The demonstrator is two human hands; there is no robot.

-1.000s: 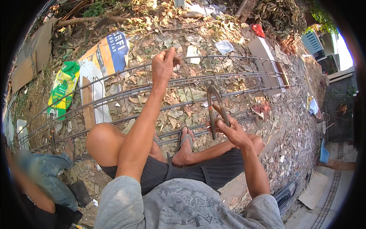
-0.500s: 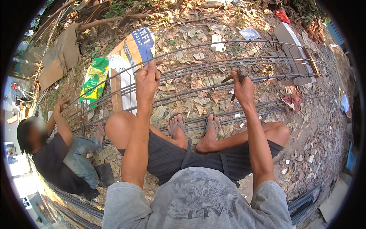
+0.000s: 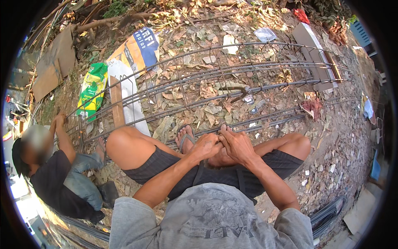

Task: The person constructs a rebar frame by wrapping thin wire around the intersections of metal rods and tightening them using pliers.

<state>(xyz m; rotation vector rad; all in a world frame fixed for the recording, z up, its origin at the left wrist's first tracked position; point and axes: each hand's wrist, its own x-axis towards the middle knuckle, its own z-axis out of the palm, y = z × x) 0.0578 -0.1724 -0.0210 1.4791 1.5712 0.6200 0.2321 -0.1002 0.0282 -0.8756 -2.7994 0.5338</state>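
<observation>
A long cage of steel bars (image 3: pixel 265 66) lies across the leaf-strewn ground in front of me. My left hand (image 3: pixel 206 146) and my right hand (image 3: pixel 237 144) are pressed together just above my sandalled feet (image 3: pixel 185 139). Their fingertips close on the cage's lowest bar (image 3: pixel 269 121). Anything thinner pinched between the fingers is too small to see. A hooked metal tool (image 3: pixel 235 89) hangs by itself on a middle bar, well beyond both hands.
A crouching person (image 3: pixel 54 174) at the left reaches a hand (image 3: pixel 60 120) to the cage's end. Green (image 3: pixel 92 89), white (image 3: pixel 126 93) and orange-blue (image 3: pixel 139 47) sacks lie behind the cage. Flat boards (image 3: pixel 311 45) rest at the far right. More bars (image 3: pixel 327 211) lie beside me.
Both hands have come down from the upper bars to the lowest bar by my feet. The hooked tool has left my right hand and now hangs on the cage.
</observation>
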